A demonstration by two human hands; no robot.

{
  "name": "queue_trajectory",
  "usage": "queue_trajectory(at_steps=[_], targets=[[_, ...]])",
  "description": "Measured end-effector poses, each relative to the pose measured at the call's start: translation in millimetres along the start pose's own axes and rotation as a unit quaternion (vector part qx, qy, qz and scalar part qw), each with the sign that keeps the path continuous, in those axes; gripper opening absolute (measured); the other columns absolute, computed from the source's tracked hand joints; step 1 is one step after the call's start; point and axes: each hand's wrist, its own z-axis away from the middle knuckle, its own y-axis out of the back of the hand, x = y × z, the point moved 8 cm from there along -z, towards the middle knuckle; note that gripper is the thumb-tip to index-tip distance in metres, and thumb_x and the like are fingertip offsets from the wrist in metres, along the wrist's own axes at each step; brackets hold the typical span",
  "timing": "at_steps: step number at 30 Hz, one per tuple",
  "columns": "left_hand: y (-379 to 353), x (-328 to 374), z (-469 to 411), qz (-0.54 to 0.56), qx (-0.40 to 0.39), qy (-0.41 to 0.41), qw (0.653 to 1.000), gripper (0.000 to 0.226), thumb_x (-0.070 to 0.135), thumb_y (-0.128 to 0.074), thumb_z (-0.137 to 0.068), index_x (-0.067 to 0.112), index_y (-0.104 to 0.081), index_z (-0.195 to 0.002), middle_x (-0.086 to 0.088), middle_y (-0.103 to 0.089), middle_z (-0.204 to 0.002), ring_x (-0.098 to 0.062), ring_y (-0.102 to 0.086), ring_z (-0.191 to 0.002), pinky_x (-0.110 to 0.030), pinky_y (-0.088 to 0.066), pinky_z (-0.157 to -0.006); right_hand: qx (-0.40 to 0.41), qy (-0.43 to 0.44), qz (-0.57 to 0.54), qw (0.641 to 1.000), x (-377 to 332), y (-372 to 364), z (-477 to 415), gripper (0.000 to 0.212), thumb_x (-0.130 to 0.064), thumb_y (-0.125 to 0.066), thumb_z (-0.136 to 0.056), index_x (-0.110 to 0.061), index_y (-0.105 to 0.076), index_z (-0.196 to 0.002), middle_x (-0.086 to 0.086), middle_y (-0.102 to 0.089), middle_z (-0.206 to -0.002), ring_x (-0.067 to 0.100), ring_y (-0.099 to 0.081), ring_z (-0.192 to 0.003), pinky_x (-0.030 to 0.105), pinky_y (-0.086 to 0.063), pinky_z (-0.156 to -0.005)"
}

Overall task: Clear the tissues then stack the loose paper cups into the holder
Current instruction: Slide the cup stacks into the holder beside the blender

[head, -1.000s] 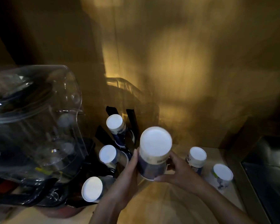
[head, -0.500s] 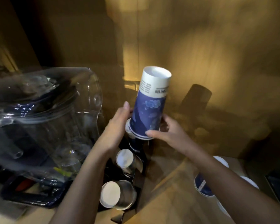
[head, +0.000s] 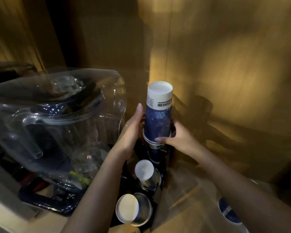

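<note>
Dim wooden corner — both hands grip inverted cup stack; holder mostly hidden.

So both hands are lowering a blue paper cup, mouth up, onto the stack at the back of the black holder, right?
Not quite: the cup is mouth down, its white base facing up. The head view shows this. The rest holds: the left hand and right hand hold the blue cup over the stack at the back of the black holder.
</note>
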Motion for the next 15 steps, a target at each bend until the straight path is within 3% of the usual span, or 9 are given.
queue_trajectory(at_steps=[1, 3, 6, 9, 11, 13, 15], targets=[[-1.0, -4.1, -1.6, 0.003, -0.009, 0.001, 1.000, 0.060, 0.078, -0.039, -0.067, 0.036, -0.066, -0.100, 0.016, -0.072, -0.103, 0.000, -0.064, -0.102, -0.018, -0.050, -0.083, -0.002, -0.002, 0.026, 1.000, 2.6, -1.8, -0.5, 0.090, -0.067, -0.075, -0.046, -0.041, -0.036, -0.123, -0.015, -0.053, -0.123, 0.004, -0.051, -0.110, 0.032, -0.042, -0.094], [0.0, -13.0, -5.7, -0.004, -0.004, -0.001, 1.000, 0.058, 0.076, -0.044, -0.068, 0.038, -0.064, -0.107, 0.015, -0.071, -0.109, -0.002, -0.063, -0.105, -0.021, -0.052, -0.089, 0.010, 0.007, 0.094, 0.995, 6.3, -4.1, 1.3, 0.091, -0.067, -0.071, -0.053, -0.036, -0.032, -0.129, -0.004, -0.048, -0.136, 0.017, -0.044, -0.124, 0.045, -0.029, -0.106], [9.6, -29.7, -10.1, -0.035, 0.061, 0.012, 0.997, 0.066, 0.062, -0.059, -0.074, 0.025, -0.049, -0.128, 0.004, -0.059, -0.128, -0.009, -0.059, -0.110, -0.032, -0.048, -0.098, 0.047, 0.042, 0.142, 0.988, 7.0, -6.8, 7.4, 0.087, -0.060, -0.071, -0.061, -0.025, -0.033, -0.131, 0.003, -0.049, -0.135, 0.023, -0.042, -0.124, 0.040, -0.024, -0.101], [10.0, -32.9, -6.1, -0.071, 0.077, -0.019, 0.994, 0.061, 0.047, -0.065, -0.079, 0.037, -0.039, -0.132, 0.017, -0.056, -0.112, 0.014, -0.058, -0.092, -0.002, -0.048, -0.066, 0.074, 0.043, 0.120, 0.989, 10.7, -4.7, 11.0, 0.087, -0.052, -0.073, -0.066, -0.023, -0.030, -0.136, 0.007, -0.048, -0.136, 0.026, -0.042, -0.125, 0.048, -0.032, -0.105], [8.8, -32.6, -3.6, -0.089, 0.081, -0.037, 0.992, 0.052, 0.048, -0.063, -0.081, 0.049, -0.040, -0.127, 0.020, -0.055, -0.108, 0.020, -0.055, -0.089, 0.005, -0.042, -0.057, 0.066, 0.044, 0.096, 0.992, 11.9, -4.9, 11.3, 0.082, -0.048, -0.073, -0.069, -0.028, -0.029, -0.136, 0.004, -0.048, -0.136, 0.024, -0.044, -0.121, 0.045, -0.038, -0.100], [7.4, -30.1, -3.7, -0.177, 0.095, -0.062, 0.978, 0.039, 0.043, -0.059, -0.085, 0.043, -0.049, -0.122, 0.012, -0.057, -0.112, 0.004, -0.057, -0.100, -0.002, -0.046, -0.065, 0.032, 0.072, 0.096, 0.992, 7.9, -12.0, 12.8, 0.068, -0.042, -0.070, -0.075, -0.032, -0.034, -0.132, 0.000, -0.050, -0.131, 0.017, -0.049, -0.111, 0.032, -0.042, -0.088], [-1.2, -31.0, -4.2, -0.327, 0.084, -0.073, 0.938, 0.033, 0.035, -0.057, -0.088, 0.027, -0.058, -0.120, 0.002, -0.057, -0.119, -0.015, -0.056, -0.108, -0.021, -0.047, -0.080, 0.010, 0.086, 0.115, 0.990, 7.1, -16.6, 13.6, 0.060, -0.037, -0.068, -0.079, -0.031, -0.038, -0.131, -0.002, -0.052, -0.126, 0.016, -0.050, -0.108, 0.028, -0.041, -0.083]])
